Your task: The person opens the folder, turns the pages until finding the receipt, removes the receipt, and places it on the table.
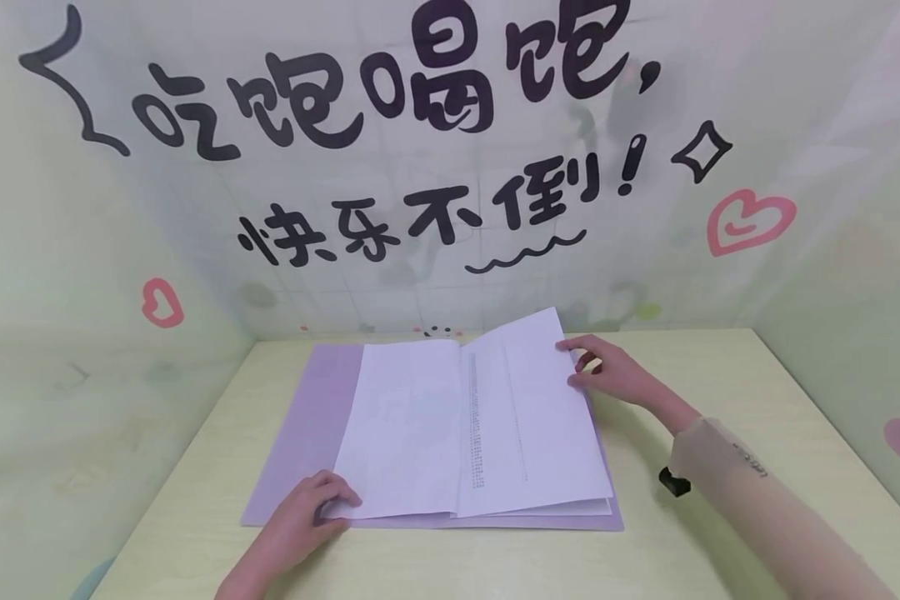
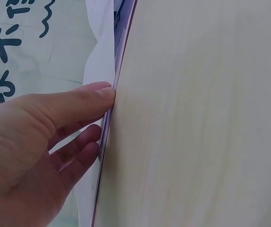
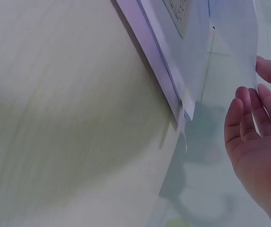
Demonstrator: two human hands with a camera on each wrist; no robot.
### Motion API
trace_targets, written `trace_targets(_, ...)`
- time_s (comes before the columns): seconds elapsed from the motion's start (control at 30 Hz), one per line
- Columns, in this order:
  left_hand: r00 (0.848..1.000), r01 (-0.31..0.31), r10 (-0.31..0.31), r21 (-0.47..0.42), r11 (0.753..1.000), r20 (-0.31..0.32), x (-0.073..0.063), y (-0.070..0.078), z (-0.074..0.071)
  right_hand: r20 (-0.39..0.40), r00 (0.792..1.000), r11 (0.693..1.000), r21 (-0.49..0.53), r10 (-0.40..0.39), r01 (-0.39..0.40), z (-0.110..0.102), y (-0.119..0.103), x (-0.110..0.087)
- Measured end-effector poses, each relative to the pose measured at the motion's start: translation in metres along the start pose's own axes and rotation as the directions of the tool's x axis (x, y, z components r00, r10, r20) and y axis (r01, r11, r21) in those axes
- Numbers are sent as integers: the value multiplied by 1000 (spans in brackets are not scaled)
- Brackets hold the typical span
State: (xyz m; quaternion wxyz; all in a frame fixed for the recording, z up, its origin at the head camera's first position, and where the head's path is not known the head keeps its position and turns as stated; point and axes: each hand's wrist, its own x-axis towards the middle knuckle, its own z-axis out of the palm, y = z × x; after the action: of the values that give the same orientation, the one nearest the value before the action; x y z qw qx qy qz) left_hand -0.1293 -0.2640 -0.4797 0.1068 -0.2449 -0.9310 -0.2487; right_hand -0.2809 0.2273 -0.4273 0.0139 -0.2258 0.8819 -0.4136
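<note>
A booklet with a purple cover [image 1: 328,371] and white pages lies spread on the table. In the head view, my left hand [image 1: 306,521] rests at its lower left corner, fingers touching the left page [image 1: 401,429]. From the left wrist, my left thumb [image 2: 106,93] shows along the booklet's edge, fingers loosely bent beside it. With thumb and fingertips, my right hand [image 1: 607,367] pinches the outer edge of the right page [image 1: 543,417], near its upper corner. That page is raised above the sheets under it and carries a column of small print near the fold.
The pale wooden table [image 1: 690,367] reaches back to a whitish wall sheet [image 1: 390,300] with large black characters and pink hearts. Similar sheets rise at both sides. A small black object [image 1: 675,482] shows below the right sleeve [image 1: 750,483].
</note>
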Motion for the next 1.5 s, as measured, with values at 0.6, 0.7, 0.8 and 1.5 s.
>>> trace_targets(0.6,997,71,-71,-23,997,20,1,3,-1,16,998,997,61,-53,52,-9,-39,37)
trace_targets(0.7,997,70,-70,-26,997,16,0,4,-2,-24,996,993,71,-89,91,-6,-46,46)
trace_targets(0.8,997,80,-80,-26,996,23,0,4,-3,-90,989,989,87,-115,123,0,-52,53)
trace_targets(1.5,987,155,-155,-7,988,37,1,7,-3,-313,931,969,92,-189,228,53,-103,111)
